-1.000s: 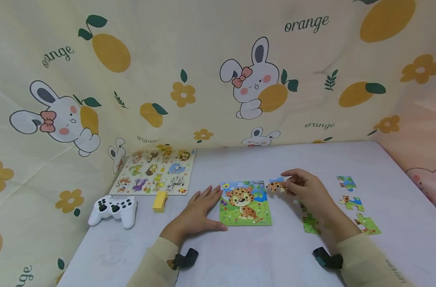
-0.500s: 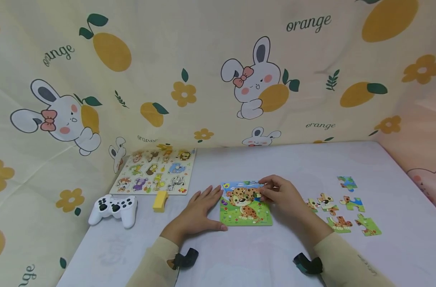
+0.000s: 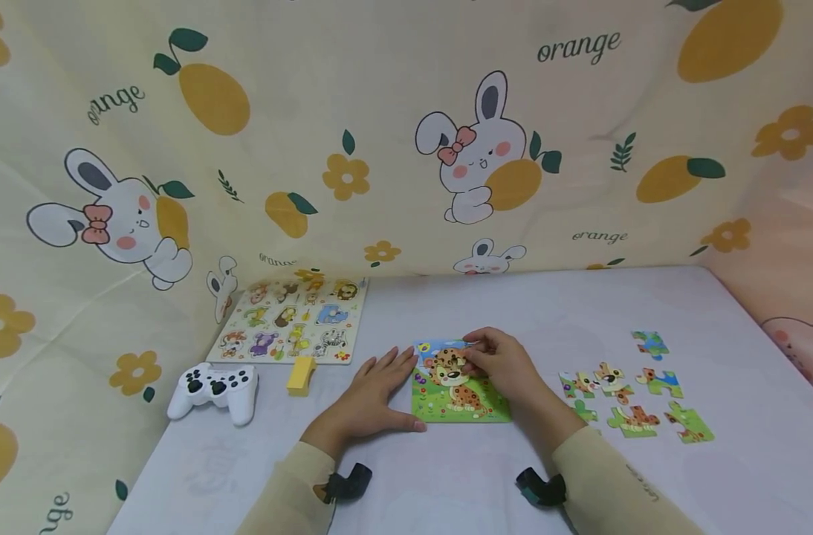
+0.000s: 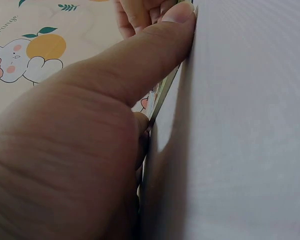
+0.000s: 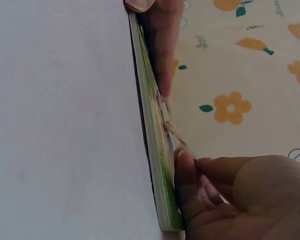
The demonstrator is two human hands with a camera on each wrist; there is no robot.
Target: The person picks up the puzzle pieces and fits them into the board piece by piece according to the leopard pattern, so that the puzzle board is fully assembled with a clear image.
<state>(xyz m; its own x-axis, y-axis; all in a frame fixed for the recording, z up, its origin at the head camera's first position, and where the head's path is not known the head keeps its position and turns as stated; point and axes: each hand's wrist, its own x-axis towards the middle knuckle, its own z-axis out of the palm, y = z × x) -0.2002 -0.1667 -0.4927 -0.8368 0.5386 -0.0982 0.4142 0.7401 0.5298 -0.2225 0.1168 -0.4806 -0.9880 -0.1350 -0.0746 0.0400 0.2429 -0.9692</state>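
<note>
A square leopard jigsaw board (image 3: 440, 405) lies flat on the white table. My left hand (image 3: 373, 397) rests at its left side, fingers spread and straight, with the thumb tip by the lower left corner. In the head view my right hand (image 3: 507, 368) is over the upper right part of the board. Between its thumb and fingers it pinches a spotted jigsaw piece (image 5: 176, 134), which appears tilted just off the board's surface in the right wrist view. The hand covers the board's right portion.
Several loose jigsaw pieces (image 3: 634, 420) lie to the right, partly behind the right forearm. At the left are a white game controller (image 3: 212, 390), a yellow block (image 3: 301, 376) and an animal puzzle board (image 3: 313, 327). A printed cloth (image 3: 380, 89) hangs behind the table.
My right hand has moved left with the jigsaw piece, from beside the board to over its upper part, uncovering loose pieces at the right. My left hand has stayed put.
</note>
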